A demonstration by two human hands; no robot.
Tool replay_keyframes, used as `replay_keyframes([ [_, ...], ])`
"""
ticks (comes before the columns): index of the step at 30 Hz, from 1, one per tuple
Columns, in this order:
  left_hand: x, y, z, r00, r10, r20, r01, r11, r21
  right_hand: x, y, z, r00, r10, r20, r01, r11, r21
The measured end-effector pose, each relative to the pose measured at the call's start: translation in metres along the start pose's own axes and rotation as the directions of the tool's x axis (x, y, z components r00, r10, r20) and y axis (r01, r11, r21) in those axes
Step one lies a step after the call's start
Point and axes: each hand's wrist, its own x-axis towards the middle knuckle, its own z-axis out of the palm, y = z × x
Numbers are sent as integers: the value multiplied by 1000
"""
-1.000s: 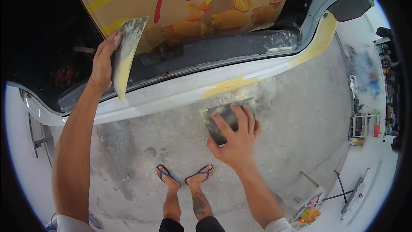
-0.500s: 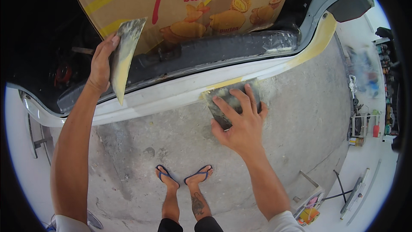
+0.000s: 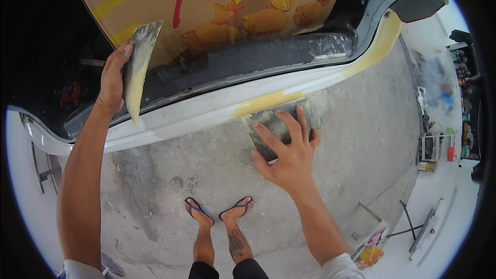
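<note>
My left hand (image 3: 112, 82) grips a thin, flat putty board (image 3: 140, 64) by its left edge. Grey smears cover its upper part and a layer of yellow filler its lower part. On the right, a dark, smeared putty spreader (image 3: 262, 126) is pressed under the spread fingers of my right hand (image 3: 290, 163), the thumb at its near edge. Its far edge lies right at the lower side of the white car bumper (image 3: 181, 111); I cannot tell whether they touch. A streak of wet-looking yellow filler (image 3: 263, 104) runs along the bumper just beyond the spreader.
A large printed cardboard box (image 3: 201, 0) sits in the open boot behind a black sill trim (image 3: 248, 57). More yellow filler (image 3: 385, 46) coats the bumper's right corner. Along the right wall stand a shelf of cans (image 3: 460, 72) and a small rack (image 3: 436, 147). My sandalled feet rest on concrete.
The spreader has drawn slightly back toward me from the bumper, and a longer stretch of yellow filler shows. The putty board stays in my left hand; the whole view has shifted a little.
</note>
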Motion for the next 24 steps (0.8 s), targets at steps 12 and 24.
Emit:
replay_keyframes([
  [12,12,-11,-9,997,70,23,-70,997,35,18,-7,2,999,-34,1,34,999,6],
  [24,4,-4,-2,998,62,-24,-61,998,35,-32,-6,5,995,53,84,-57,997,43],
])
